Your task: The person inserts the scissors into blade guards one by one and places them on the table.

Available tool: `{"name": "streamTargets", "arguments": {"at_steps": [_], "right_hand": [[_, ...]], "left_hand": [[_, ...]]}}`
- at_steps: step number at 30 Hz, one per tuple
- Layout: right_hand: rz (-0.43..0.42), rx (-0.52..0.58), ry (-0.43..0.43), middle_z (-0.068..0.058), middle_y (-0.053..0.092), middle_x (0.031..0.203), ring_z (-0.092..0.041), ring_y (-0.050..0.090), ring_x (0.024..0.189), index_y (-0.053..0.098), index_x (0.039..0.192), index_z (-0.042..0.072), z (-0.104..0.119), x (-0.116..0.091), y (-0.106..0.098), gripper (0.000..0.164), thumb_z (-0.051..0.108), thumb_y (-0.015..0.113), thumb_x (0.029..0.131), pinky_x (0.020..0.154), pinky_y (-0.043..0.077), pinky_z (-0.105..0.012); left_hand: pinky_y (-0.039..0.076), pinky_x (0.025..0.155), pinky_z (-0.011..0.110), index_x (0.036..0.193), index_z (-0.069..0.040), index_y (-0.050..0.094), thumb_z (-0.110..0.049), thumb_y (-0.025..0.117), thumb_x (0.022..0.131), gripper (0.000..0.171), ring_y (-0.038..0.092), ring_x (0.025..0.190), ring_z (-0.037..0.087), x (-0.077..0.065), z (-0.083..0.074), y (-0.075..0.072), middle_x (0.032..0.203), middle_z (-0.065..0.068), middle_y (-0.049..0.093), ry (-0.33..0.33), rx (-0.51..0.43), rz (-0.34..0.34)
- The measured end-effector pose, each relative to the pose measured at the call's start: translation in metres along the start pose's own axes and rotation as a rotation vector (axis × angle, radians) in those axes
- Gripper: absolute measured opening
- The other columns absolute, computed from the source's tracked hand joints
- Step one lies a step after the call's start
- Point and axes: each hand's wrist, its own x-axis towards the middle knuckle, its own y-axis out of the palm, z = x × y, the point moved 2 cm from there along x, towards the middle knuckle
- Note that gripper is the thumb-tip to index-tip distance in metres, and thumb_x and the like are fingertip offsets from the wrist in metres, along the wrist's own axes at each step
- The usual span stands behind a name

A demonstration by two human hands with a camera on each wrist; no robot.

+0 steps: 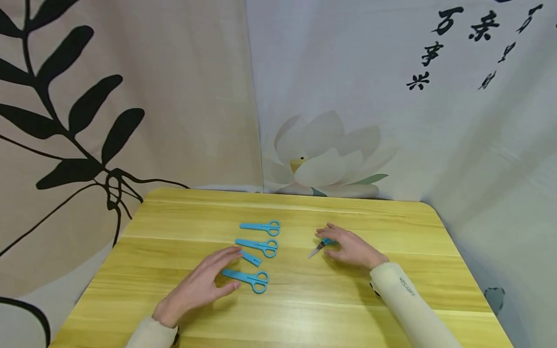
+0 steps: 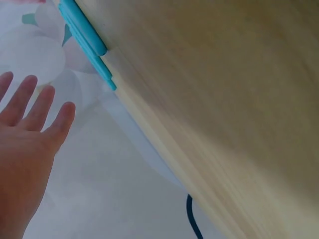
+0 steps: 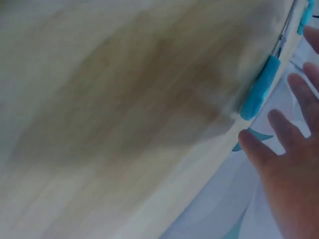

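My left hand (image 1: 203,279) hovers over the left of the table, fingers extended and thumb apart, holding nothing. Its fingertips are close to a loose blue scissor sheath (image 1: 252,259); whether they touch it I cannot tell. Three pairs of scissors in blue sheaths lie there: a far pair (image 1: 260,226), a middle pair (image 1: 256,244) and a near pair (image 1: 244,277). On the right, my right hand (image 1: 351,245) is spread above unsheathed scissors (image 1: 321,245), partly covering their blue handles. In the right wrist view the handle (image 3: 260,90) lies on the wood, apart from the fingers.
Everything lies on a yellow wood-grain table (image 1: 330,309) with rounded far corners. Behind it hang cloth curtains, one with black leaves (image 1: 65,53), the other with a pale lotus (image 1: 330,150) and black characters. A black curved object (image 1: 30,309) shows at lower left.
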Motion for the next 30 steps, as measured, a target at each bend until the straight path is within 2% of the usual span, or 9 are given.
{"name": "streamTargets", "arguments": {"at_steps": [8,15,22,30], "right_hand": [[0.012,0.047,-0.025,-0.006,0.063,0.142,-0.042,0.039,0.146,0.067,0.136,0.01,-0.01,0.004,0.002,0.041,0.014,0.075,0.097,0.114,0.038,-0.061],[-0.016,-0.003,-0.046,-0.002,0.067,0.133,-0.031,0.056,0.127,0.071,0.131,0.011,-0.014,0.004,0.004,0.037,0.016,0.078,0.095,0.107,0.047,-0.053],[-0.041,0.001,-0.019,0.001,0.068,0.127,-0.029,0.058,0.123,0.076,0.121,0.015,-0.015,0.004,0.006,0.027,0.019,0.078,0.095,0.105,0.048,-0.052],[-0.077,-0.029,-0.03,0.005,0.069,0.118,-0.026,0.06,0.115,0.077,0.109,0.02,-0.016,0.005,0.009,0.013,0.017,0.077,0.095,0.1,0.051,-0.049]], "left_hand": [[0.041,0.11,0.063,0.149,-0.01,0.054,-0.033,0.082,0.09,0.069,0.045,0.142,0.037,0.0,0.001,0.002,0.156,0.012,0.048,-0.022,-0.013,0.001],[0.041,0.109,0.063,0.149,-0.01,0.054,-0.033,0.083,0.09,0.07,0.046,0.142,0.037,0.0,0.0,0.002,0.156,0.012,0.048,-0.024,-0.022,-0.002],[0.041,0.11,0.063,0.151,-0.01,0.052,-0.035,0.082,0.09,0.072,0.046,0.141,0.037,0.002,-0.001,0.002,0.156,0.012,0.049,-0.036,-0.028,0.005],[0.04,0.111,0.062,0.151,-0.01,0.052,-0.035,0.081,0.091,0.071,0.047,0.141,0.036,0.008,0.001,0.002,0.155,0.011,0.05,-0.072,-0.073,0.028]]}}
